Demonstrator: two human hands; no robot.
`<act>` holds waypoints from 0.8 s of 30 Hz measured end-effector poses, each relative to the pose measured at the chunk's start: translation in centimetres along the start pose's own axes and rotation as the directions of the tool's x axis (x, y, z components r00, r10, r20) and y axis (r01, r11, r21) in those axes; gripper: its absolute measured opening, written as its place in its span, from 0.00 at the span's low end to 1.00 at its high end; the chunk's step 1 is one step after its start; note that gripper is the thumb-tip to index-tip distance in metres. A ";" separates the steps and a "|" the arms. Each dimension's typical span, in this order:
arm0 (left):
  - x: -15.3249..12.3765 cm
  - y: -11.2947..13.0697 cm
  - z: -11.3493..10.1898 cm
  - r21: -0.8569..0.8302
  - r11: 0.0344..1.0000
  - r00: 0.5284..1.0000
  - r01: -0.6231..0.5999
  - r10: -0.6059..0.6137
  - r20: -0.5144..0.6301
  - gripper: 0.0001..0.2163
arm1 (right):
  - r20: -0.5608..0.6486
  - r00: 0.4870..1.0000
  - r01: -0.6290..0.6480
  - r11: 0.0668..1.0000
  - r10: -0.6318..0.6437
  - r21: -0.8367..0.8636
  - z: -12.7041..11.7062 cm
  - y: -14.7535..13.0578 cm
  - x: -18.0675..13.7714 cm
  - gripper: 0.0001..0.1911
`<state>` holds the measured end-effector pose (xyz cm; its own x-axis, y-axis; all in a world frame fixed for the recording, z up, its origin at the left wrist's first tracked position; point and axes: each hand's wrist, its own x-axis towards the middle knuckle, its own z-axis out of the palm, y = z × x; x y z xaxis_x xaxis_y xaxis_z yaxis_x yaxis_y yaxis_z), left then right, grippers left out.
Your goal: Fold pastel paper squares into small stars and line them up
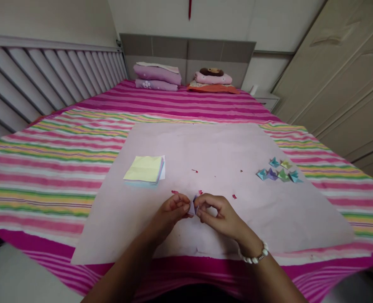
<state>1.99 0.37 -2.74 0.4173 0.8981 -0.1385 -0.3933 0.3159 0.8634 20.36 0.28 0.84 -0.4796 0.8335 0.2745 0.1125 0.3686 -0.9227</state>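
Between my two hands is a small folded piece of purple paper (192,208), held just above the pale sheet. My left hand (174,209) pinches its left side between thumb and fingers. On the other side, my right hand (216,212) grips the right edge with thumb and forefinger; a white bead bracelet circles that wrist. The fingers partly cover the paper, so its full shape is hidden. Several finished folded paper pieces (271,174) in blue, purple, green and yellow sit in two rows to the right.
A stack of square coloured paper (144,169), yellow on top, lies left of my hands. Small red scraps (234,196) are scattered on the pale sheet (193,143). The sheet covers a striped bedspread (63,168). Folded bedding (158,75) sits by the headboard; a rail (63,75) runs along the left.
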 end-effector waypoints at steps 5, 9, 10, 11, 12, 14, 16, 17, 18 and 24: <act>-0.5 1.5 0.0 0.314 0.942 0.993 -0.117 0.108 0.045 0.21 | 0.009 0.999 -0.041 0.999 0.041 -0.011 -0.6 0.4 0.0 0.03; -1.0 2.7 -0.2 0.541 0.825 0.983 -0.160 0.081 0.167 0.17 | 0.030 0.999 -0.031 1.000 0.031 0.000 -0.8 0.4 -0.1 0.02; -1.1 2.9 -0.2 0.565 0.810 0.982 -0.159 0.072 0.174 0.16 | 0.027 0.999 -0.035 0.999 0.035 -0.001 -0.9 0.4 -0.1 0.02; -1.1 3.1 -0.3 0.578 0.802 0.983 -0.151 0.064 0.169 0.14 | 0.023 0.999 -0.044 0.999 0.044 -0.001 -0.9 0.4 -0.1 0.02; -1.1 3.2 -0.3 0.584 0.800 0.986 -0.140 0.056 0.160 0.13 | 0.021 0.998 -0.054 0.999 0.054 0.002 -0.9 0.4 -0.2 0.03; -1.0 3.4 -0.3 0.580 0.806 0.988 -0.120 0.040 0.149 0.10 | 0.021 0.997 -0.070 0.997 0.069 0.018 -1.0 0.3 -0.2 0.05; -0.8 3.4 -0.1 0.562 0.817 0.986 -0.129 0.048 0.156 0.07 | 0.012 0.998 -0.066 0.997 0.066 0.035 -1.0 0.3 -0.2 0.06; -0.7 3.4 0.1 0.547 0.824 0.985 -0.146 0.070 0.158 0.06 | -0.003 0.998 -0.062 0.997 0.062 0.041 -0.9 0.4 -0.2 0.06; -0.6 3.3 0.3 0.529 0.832 0.983 -0.167 0.101 0.152 0.05 | -0.021 0.998 -0.060 0.997 0.061 0.049 -0.8 0.4 -0.1 0.07; -0.1 2.5 1.2 0.376 0.913 0.983 -0.157 0.181 -0.029 0.06 | -0.131 0.977 -0.134 0.959 0.170 0.248 0.3 1.0 0.2 0.10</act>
<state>1.97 0.66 0.02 0.3151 0.9490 0.0061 -0.1171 0.0325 0.9926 20.12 0.66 -0.17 -0.3352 0.9307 0.1462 -0.0440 0.1396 -0.9892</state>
